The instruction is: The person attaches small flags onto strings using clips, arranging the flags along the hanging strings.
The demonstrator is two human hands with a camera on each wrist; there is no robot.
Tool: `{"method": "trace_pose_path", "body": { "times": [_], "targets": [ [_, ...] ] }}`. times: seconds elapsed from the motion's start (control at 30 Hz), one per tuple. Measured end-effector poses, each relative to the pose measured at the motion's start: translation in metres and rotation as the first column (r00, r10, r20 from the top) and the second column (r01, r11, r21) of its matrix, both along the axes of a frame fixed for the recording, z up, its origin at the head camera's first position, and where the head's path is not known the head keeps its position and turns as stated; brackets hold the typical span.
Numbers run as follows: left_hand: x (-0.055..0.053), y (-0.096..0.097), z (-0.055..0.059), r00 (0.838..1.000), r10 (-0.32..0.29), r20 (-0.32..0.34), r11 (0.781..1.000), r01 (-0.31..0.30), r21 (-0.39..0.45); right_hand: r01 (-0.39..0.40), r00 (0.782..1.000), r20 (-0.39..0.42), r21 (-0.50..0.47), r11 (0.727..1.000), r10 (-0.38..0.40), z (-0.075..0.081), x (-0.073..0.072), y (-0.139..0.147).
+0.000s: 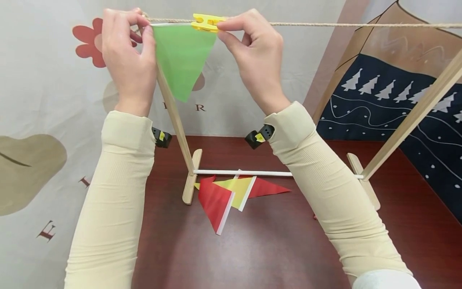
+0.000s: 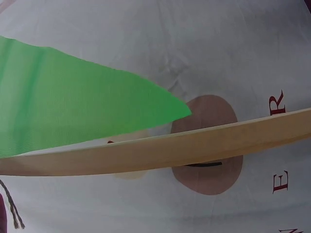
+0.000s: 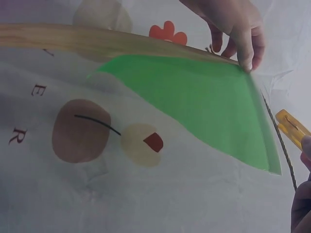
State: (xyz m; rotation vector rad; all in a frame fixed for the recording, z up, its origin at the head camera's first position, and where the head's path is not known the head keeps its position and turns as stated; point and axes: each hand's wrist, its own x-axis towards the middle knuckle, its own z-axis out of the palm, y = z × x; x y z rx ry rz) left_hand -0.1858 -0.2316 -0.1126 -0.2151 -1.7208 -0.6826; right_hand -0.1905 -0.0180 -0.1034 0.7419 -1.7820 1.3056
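My left hand [image 1: 127, 60] pinches the upper left corner of a green pennant [image 1: 183, 60], close to the top of the left wooden post. The pennant hangs point down, its white top edge just under a twine rope [image 1: 325, 25]. Between thumb and forefinger, my right hand [image 1: 258, 60] holds a yellow clothespin [image 1: 207, 23] at the rope, over the pennant's right top corner. In the right wrist view the clothespin [image 3: 290, 125] lies beside the rope; whether it grips anything I cannot tell. The left wrist view shows the pennant [image 2: 92, 97] but no fingers.
Two wooden posts, left [image 1: 175, 116] and right [image 1: 415, 116], stand on feet on the dark red table [image 1: 252, 257], joined low down by a white rod [image 1: 274, 173]. Red pennants [image 1: 215, 204] and a yellow pennant [image 1: 236, 188] lie near the rod. A printed cloth [image 1: 231, 116] hangs behind.
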Motion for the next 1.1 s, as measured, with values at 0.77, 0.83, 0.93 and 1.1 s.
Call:
{"method": "trace_pose_path", "body": {
  "times": [0.77,0.83,0.93,1.1],
  "targets": [
    [0.000,0.005,0.001,1.000,0.004,0.029,1.000,-0.004,0.004,0.150,0.975,-0.207,0.317,0.937,-0.087,0.014,-0.006,0.006],
    [0.000,0.004,0.001,1.000,0.006,0.015,1.000,-0.005,-0.013,0.190,0.968,-0.222,0.349,0.917,-0.116,0.015,-0.005,0.005],
    [0.000,0.004,0.001,1.000,-0.009,-0.004,1.000,0.009,0.010,0.235,0.958,-0.248,0.393,0.889,-0.144,0.015,-0.004,0.004],
    [0.001,0.005,0.002,0.999,-0.020,-0.035,0.999,0.022,0.044,0.280,0.944,-0.285,0.418,0.864,-0.168,0.019,-0.003,0.000]
  ]
}}
